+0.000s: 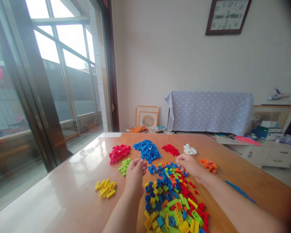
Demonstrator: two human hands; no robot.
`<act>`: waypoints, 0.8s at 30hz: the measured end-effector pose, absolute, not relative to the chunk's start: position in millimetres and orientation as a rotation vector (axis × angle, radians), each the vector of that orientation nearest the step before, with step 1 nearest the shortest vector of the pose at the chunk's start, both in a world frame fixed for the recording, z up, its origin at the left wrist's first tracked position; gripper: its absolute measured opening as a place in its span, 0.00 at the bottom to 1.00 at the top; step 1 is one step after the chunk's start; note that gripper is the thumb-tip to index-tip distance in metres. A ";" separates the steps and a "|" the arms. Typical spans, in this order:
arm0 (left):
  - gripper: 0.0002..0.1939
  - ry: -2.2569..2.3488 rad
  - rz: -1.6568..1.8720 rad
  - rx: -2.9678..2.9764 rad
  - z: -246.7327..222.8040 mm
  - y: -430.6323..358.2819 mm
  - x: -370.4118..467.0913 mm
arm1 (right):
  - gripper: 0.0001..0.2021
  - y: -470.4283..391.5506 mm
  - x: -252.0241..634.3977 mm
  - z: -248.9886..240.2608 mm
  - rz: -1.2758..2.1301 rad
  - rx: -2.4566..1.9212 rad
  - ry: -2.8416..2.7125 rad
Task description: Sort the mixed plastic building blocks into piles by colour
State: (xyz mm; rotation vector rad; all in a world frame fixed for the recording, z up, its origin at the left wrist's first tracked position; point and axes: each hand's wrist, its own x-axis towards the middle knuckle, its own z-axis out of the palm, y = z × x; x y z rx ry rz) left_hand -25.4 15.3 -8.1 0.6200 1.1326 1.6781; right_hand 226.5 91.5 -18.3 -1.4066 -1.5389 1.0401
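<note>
My left hand (pixel 136 167) is closed, its fingertips pinched together beside the green brick pile (pixel 124 166) and in front of the blue brick pile (pixel 147 150). Any piece between those fingers is too small or hidden to make out. My right hand (pixel 186 162) is curled shut over the far right edge of the mixed toy bricks (pixel 169 204), and what it may hold is hidden. Just beyond it lie the small red pile (pixel 170 149) and the white brick pile (pixel 190 149). The mixed heap holds blue, green, yellow, red and orange pieces.
Around the wooden table (pixel 70 194) are a pinkish-red pile (pixel 119 153), a yellow pile (pixel 105 188) and an orange pile (pixel 208 165). A long blue strip (pixel 240 191) rests at the right. Behind the table stands something under a dotted cloth (pixel 210 111).
</note>
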 end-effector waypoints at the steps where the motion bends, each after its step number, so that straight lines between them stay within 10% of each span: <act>1: 0.22 1.143 1.681 0.618 -9.2 16.0 -26.0 | 0.07 85.1 225.3 -20.0 1.041 -1.394 -1.596; 14: 0.22 1.284 1.522 0.632 -36.9 28.8 -23.1 | 0.06 93.1 165.0 -20.3 0.458 -1.388 -2.252; 24: 0.22 1.185 1.486 0.616 -30.8 21.3 -14.7 | 0.01 113.0 147.4 -28.3 0.639 -1.413 -2.197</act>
